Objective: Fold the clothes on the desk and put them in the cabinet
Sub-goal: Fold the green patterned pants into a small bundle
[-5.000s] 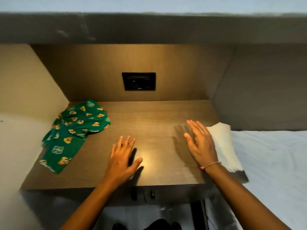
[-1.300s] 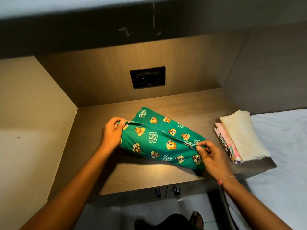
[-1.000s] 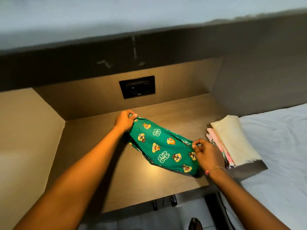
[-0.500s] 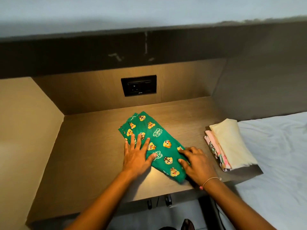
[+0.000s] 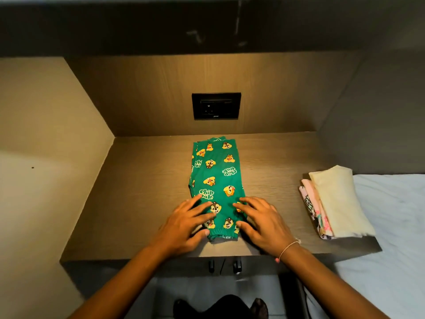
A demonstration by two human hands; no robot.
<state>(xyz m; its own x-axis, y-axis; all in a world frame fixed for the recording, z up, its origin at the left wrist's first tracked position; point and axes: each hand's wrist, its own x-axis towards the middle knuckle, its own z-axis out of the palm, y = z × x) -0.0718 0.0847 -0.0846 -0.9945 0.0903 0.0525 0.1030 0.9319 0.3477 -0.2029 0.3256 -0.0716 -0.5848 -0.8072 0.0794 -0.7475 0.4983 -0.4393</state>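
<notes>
Straightened, seemingly cotton green pants point(image 5: 217, 180) lengthwise

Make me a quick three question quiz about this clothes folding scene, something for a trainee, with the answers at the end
1. True or false: the green printed pants hang off the desk edge.
2. Which end of the pants do the left hand and right hand rest on? A) far end B) near, elastic end C) neither
3. Fill in: the folded pile sits at the desk's ____ side.

Key: 1 false, they lie flat in a long strip on the desk. 2 B, both palms down, fingers spread. 3 right, beside the white bedsheet.
</notes>
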